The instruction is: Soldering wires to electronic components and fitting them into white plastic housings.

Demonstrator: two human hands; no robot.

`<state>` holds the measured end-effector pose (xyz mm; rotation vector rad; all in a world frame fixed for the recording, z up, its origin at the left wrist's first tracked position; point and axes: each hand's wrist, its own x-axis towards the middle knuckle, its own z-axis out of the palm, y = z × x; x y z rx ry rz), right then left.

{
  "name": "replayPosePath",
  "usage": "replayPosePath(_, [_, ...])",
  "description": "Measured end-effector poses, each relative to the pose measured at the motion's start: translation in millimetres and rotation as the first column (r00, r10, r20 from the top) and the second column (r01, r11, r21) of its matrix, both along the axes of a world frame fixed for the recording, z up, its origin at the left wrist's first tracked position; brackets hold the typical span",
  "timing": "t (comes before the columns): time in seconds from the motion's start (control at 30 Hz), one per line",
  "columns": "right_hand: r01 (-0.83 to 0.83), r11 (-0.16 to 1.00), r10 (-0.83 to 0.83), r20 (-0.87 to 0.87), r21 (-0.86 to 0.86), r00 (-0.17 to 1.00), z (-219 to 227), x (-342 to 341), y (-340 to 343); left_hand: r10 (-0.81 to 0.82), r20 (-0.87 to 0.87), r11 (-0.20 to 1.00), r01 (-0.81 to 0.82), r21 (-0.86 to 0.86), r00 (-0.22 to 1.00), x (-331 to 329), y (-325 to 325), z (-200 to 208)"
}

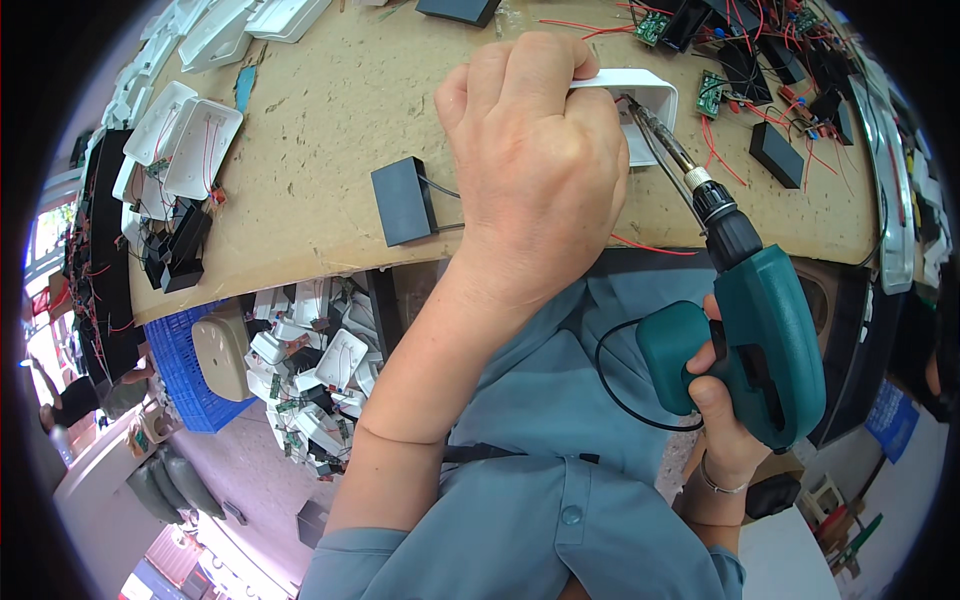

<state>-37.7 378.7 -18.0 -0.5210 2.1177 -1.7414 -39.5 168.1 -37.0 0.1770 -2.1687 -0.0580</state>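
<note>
- Nearest: soft grey-blue cloth shirt (520, 530) is creasing.
- Hard teal pistol-shaped tool (775, 340), black-collared, is hanging at near right; its slim metal tip (676, 150) is reaching far-left.
- Left hand (540, 160) is curling tightly, gripping a smooth white boxy shell (655, 95) over the scuffed tan tabletop (310, 150), far side.
- Right hand (728, 425) is closing round the tool's body.
- Tool's long axis is slanting near-right to far-left, tip pointing into the shell's open side.
- Matte black block (397, 205) is lying left of the left hand.

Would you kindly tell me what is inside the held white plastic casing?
The metal tip of the green soldering gun reaches into the open white plastic casing. The left hand covers its left part, so anything deeper inside cannot be seen.
</note>
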Motion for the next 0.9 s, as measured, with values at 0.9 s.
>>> replayPosePath(0.9, [-0.004, 0.999, -0.007, -0.258, -0.042, 0.966, -8.3, 2.4, 21.1, -0.05, -0.068, 0.981, 0.062, 0.186, 0.996, -11.5, 0.8, -16.5])
